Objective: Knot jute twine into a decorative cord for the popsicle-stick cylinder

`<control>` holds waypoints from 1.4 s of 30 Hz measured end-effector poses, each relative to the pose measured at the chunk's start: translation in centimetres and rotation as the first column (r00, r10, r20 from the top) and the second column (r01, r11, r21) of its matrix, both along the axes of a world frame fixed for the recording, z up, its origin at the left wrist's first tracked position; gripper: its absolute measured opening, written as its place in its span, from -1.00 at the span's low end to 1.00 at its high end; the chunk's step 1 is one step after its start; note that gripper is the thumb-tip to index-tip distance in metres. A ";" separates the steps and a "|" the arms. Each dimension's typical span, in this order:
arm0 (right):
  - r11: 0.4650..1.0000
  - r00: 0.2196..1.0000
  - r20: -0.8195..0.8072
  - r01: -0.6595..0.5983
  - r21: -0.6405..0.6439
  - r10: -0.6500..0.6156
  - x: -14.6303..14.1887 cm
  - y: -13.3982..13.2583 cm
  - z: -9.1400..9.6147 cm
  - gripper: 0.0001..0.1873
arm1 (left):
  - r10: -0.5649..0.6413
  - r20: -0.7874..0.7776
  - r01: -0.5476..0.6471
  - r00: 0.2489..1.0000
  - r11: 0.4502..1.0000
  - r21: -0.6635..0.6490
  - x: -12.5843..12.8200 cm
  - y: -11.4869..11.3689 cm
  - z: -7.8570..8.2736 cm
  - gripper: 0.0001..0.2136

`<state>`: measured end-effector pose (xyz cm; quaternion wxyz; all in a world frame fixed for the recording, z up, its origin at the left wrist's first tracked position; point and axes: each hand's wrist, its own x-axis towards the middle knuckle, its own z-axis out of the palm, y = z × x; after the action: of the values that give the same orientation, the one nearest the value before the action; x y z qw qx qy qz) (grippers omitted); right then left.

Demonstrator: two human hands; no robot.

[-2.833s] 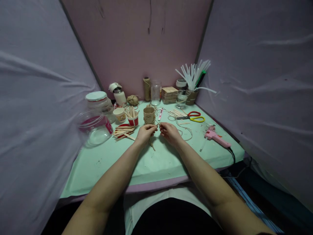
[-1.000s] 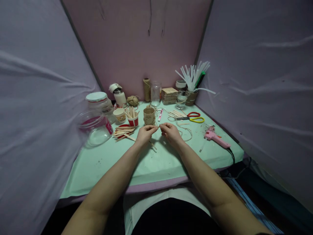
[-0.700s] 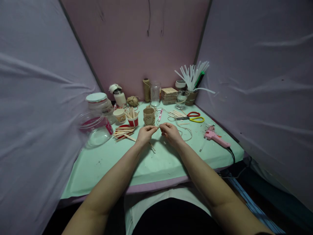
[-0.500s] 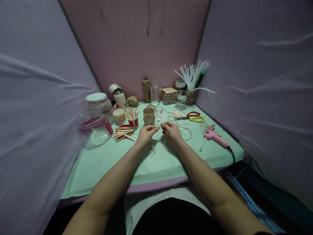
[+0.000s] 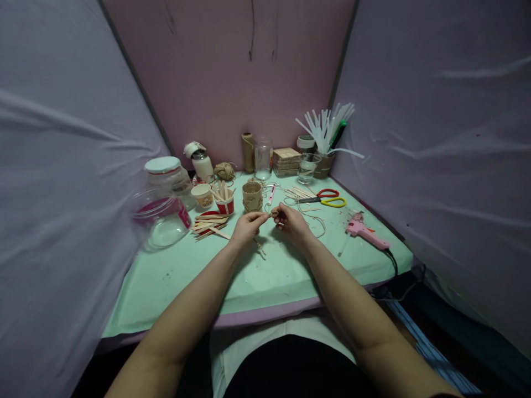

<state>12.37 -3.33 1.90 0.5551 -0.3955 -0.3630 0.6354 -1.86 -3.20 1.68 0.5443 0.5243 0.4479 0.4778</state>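
My left hand [image 5: 248,226] is pinched closed on thin twine near the middle of the table. Facing it, my right hand [image 5: 291,224] is curled closed on the same twine, fingertips almost touching the left ones. A loose loop of the twine [image 5: 321,228] lies on the table to the right. From beneath the left hand pokes a short twisted strand [image 5: 261,250]. Just behind the hands stands a small tan cup [image 5: 253,198] with twine-like trim around it. A pink-and-white slim tool [image 5: 271,194] lies beside the cup.
Scissors [image 5: 327,199] and a pink glue gun [image 5: 367,231] lie to the right. Wooden sticks [image 5: 209,225], a red cup of sticks [image 5: 225,207] and a clear plastic jar [image 5: 166,229] are on the left. Twine ball [image 5: 224,171], wooden squares [image 5: 286,162] and white glue sticks [image 5: 326,130] stand behind.
My right fingers have shifted slightly and curled differently around the twine. The left hand stays almost in place, and the table items have not moved.
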 end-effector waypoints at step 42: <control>0.965 0.931 0.338 0.046 0.259 -0.136 0.1 -0.2 -0.7 -0.73 | -0.002 -0.112 0.016 0.994 0.991 0.131 0.3 -0.3 0.2 -0.73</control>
<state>12.50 -3.58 1.21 0.5548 -0.4475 -0.5138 0.4775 -1.55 -3.54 1.89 0.4850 0.5868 0.4427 0.4739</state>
